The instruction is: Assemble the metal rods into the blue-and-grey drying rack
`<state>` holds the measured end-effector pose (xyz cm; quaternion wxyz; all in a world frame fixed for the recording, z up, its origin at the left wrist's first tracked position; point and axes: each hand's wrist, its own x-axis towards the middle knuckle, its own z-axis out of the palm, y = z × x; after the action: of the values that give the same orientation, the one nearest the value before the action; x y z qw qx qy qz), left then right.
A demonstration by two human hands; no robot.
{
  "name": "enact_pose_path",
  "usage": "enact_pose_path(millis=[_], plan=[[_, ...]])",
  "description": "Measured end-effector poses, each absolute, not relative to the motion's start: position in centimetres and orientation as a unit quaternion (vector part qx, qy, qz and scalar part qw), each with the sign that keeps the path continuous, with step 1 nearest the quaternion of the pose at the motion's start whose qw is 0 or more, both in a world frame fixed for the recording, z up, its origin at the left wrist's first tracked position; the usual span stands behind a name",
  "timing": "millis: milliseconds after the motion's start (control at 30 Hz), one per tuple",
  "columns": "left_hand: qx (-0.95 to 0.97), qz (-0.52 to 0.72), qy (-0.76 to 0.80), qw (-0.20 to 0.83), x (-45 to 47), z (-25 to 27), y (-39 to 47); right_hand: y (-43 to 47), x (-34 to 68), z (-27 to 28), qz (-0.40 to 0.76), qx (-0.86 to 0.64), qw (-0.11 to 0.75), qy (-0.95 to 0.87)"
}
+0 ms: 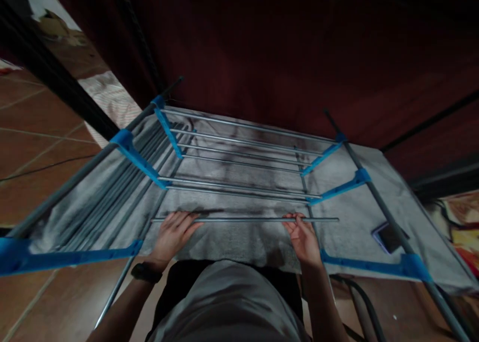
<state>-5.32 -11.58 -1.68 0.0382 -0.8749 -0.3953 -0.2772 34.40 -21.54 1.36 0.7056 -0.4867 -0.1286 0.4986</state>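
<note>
A thin grey metal rod (239, 219) lies level across the front of me, gripped near both ends. My left hand (177, 232) is closed on its left part, and my right hand (301, 233) pinches its right part between thumb and fingers. Beyond the rod stands a rack frame of grey tubes with blue plastic brackets, among them a left bracket (139, 163) and a right bracket (339, 187). Several metal crossbars (239, 188) span the far brackets. Close to my hands are a near left bracket (75, 258) and a near right bracket (370, 266).
Under the frame is a table with a grey cloth (232, 244). A bundle of loose rods (116, 197) lies at the left. Outside the right tube rests a dark phone-like object (389, 237). A dark red curtain (280, 57) hangs behind; tiled floor (33, 132) shows left.
</note>
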Motion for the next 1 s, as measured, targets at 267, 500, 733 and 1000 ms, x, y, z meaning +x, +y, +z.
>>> enact_pose_path(millis=[267,500,733,1000], plan=[[-0.883,-0.289,-0.366,0.063,-5.8,-2.6,-10.8,-21.4,34.1,2.0,0.513,-0.454,0.714,-0.145],[-0.858,-0.299,-0.401,0.12,-5.7,-2.2,-10.6,-21.1,33.9,1.2,0.502,-0.457,0.722,-0.13],[-0.846,-0.28,-0.419,0.175,-4.8,-1.4,-10.9,-21.0,33.9,0.5,0.489,-0.461,0.732,-0.113],[-0.787,-0.355,-0.487,0.127,-4.4,-1.6,-11.5,-21.2,34.3,-0.9,0.471,-0.464,0.746,-0.082]])
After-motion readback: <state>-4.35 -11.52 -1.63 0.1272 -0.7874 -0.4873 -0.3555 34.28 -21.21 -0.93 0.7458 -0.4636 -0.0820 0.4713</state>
